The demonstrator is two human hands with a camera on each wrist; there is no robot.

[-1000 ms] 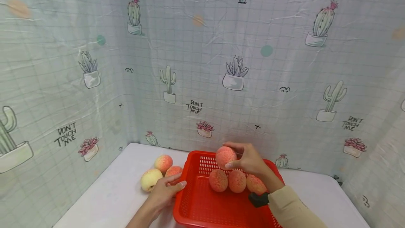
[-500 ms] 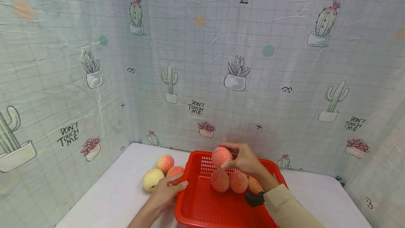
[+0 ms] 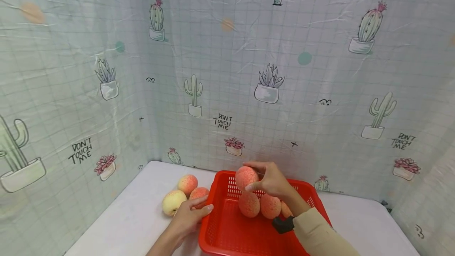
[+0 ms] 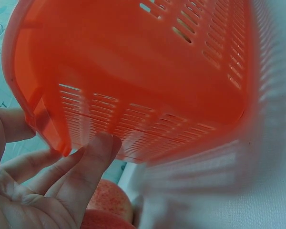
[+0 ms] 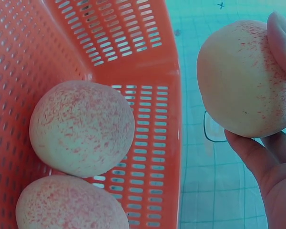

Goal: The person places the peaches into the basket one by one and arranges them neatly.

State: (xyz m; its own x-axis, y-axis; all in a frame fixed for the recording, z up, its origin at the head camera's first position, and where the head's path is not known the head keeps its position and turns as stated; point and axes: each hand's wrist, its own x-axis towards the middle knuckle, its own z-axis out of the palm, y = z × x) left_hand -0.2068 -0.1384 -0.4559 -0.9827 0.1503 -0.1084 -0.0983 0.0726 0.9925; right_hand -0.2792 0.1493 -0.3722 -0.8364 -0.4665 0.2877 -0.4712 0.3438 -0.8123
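My right hand (image 3: 269,181) holds a pinkish-red peach (image 3: 247,178) between thumb and fingers, over the back part of a red plastic basket (image 3: 227,234). In the right wrist view this peach (image 5: 243,81) shows a pale yellow side with red speckles. A row of three peaches lies along the back of the basket; the left peach (image 3: 249,204) and the middle peach (image 3: 271,206) show whole, while the right peach (image 3: 286,210) is partly behind my right forearm. With my left hand (image 3: 188,217) I grip the basket's left rim (image 4: 47,129), thumb and fingers around its edge.
Left of the basket, on the white table (image 3: 121,216), are a pale yellow peach (image 3: 174,203) and two redder peaches, one farther back (image 3: 187,184) and one close to the rim (image 3: 199,193). Cactus-print sheeting (image 3: 227,70) stands behind and at the left.
My right hand has carried the peach a little to the left over the basket. The left hand stays on the rim. The head view has shifted slightly.
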